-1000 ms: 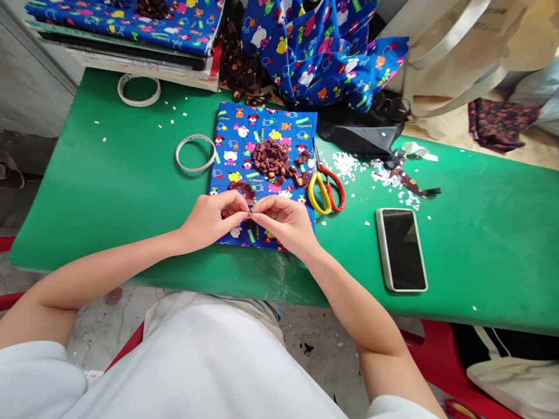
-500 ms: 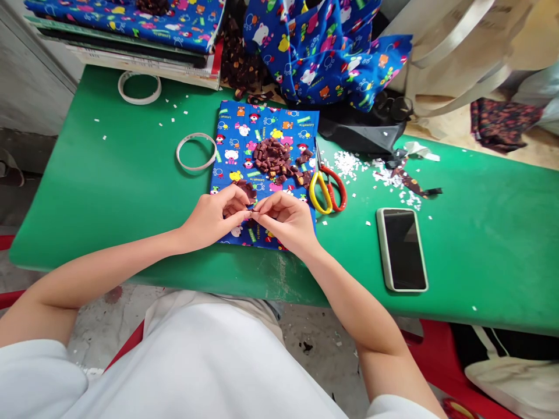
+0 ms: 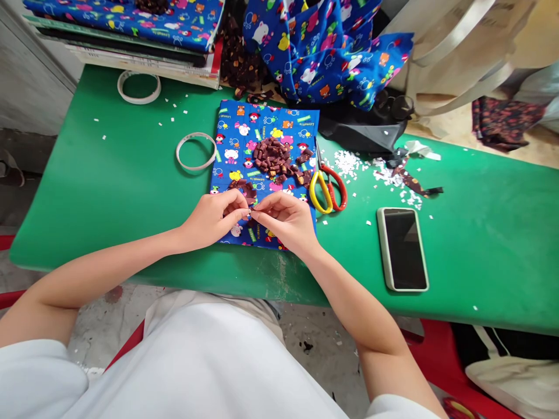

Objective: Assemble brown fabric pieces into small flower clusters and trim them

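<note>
My left hand (image 3: 221,216) and my right hand (image 3: 286,220) meet fingertip to fingertip over the near part of a blue cartoon-print cloth (image 3: 231,139). Both are closed in a pinch on a tiny dark brown piece, mostly hidden by the fingers; it looks like the brown fabric scraps lying near. A small group of brown scraps (image 3: 247,189) lies just beyond my left fingers. Farther up the cloth is a heap of small brown fabric pieces (image 3: 271,157), with a few more pieces (image 3: 303,176) at its right.
Scissors (image 3: 327,189) with yellow and red handles lie at the cloth's right edge. A phone (image 3: 404,250) rests farther right on the green table (image 3: 144,192). White bits (image 3: 348,163) are scattered beyond. Two tape rings (image 3: 196,151) lie left. Bunched blue fabric (image 3: 323,52) stands behind.
Both hands stay pinched together in nearly the same place, with only a slight shift of the fingers. The things on the table have not moved.
</note>
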{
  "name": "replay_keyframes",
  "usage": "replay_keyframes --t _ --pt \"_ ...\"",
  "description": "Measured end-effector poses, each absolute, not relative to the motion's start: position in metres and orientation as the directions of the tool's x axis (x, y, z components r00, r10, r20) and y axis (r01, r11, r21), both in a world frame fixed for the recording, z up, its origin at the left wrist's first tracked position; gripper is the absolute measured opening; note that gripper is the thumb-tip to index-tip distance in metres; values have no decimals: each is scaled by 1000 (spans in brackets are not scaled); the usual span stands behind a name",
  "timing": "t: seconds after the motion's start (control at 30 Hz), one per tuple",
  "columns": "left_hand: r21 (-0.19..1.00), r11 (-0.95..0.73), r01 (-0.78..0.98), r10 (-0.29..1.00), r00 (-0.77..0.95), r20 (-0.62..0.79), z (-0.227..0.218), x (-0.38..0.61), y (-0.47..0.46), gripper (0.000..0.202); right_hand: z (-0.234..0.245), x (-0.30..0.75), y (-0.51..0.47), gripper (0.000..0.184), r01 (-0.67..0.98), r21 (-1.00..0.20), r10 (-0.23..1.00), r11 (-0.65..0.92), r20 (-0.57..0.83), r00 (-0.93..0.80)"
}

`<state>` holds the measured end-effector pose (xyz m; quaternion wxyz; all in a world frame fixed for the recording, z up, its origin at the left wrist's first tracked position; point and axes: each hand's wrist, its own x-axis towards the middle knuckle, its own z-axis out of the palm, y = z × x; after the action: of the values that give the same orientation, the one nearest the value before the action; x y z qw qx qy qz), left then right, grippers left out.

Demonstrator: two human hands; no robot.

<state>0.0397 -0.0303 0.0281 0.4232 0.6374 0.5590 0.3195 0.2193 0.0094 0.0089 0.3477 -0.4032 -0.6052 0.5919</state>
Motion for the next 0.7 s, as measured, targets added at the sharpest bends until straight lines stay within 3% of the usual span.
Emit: replay_keyframes --t 0.37,0.7 --pt "888 -43 457 976 211 -61 29 38 -31 13 9 221 9 31 125 -992 855 -37 -96 -509" --pt "853 -134 505 962 272 -9 22 38 -30 11 8 222 9 12 275 -926 831 259 69 -552"
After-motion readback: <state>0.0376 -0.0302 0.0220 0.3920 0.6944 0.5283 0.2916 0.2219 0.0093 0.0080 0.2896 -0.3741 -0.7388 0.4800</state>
